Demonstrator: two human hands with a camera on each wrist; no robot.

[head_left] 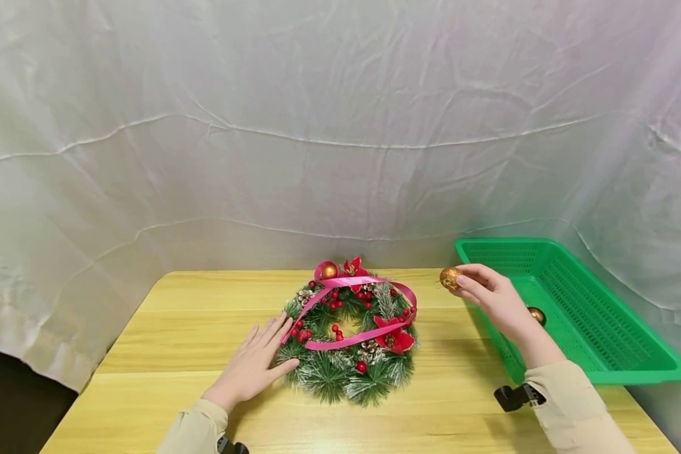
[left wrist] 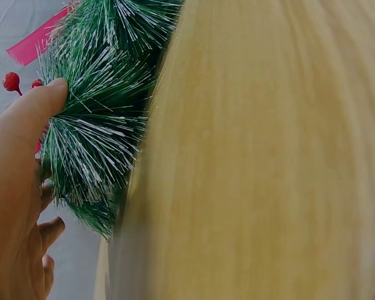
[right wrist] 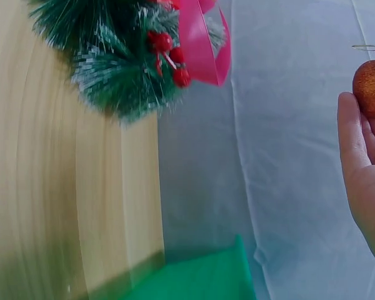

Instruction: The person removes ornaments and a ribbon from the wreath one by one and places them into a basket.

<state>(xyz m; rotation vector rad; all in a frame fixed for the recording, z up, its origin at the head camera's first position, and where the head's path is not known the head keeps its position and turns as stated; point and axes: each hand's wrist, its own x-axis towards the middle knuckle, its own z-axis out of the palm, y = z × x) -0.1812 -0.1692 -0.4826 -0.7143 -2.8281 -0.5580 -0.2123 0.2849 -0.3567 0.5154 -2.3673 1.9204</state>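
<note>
A green Christmas wreath (head_left: 329, 378) with frosted tips lies on the table, dressed with red berries, pine cones, red poinsettias (head_left: 394, 339) and a loosely looped pink ribbon (head_left: 346, 340). One gold bauble (head_left: 329, 271) sits at its far edge. My left hand (head_left: 255, 362) rests at the wreath's left side, fingers spread and straight, the thumb (left wrist: 50, 100) against the needles. Between thumb and fingertips my right hand (head_left: 496, 302) pinches a glittery gold bauble (head_left: 451, 278) with a thin loop on top, raised near the basket's left rim, right of the wreath.
A green plastic basket (head_left: 647, 343) stands at the table's right side, with another gold bauble (head_left: 537, 315) inside, partly hidden by my right wrist. The wooden table (head_left: 164, 340) ends at the back against a pale hanging cloth (head_left: 318, 157).
</note>
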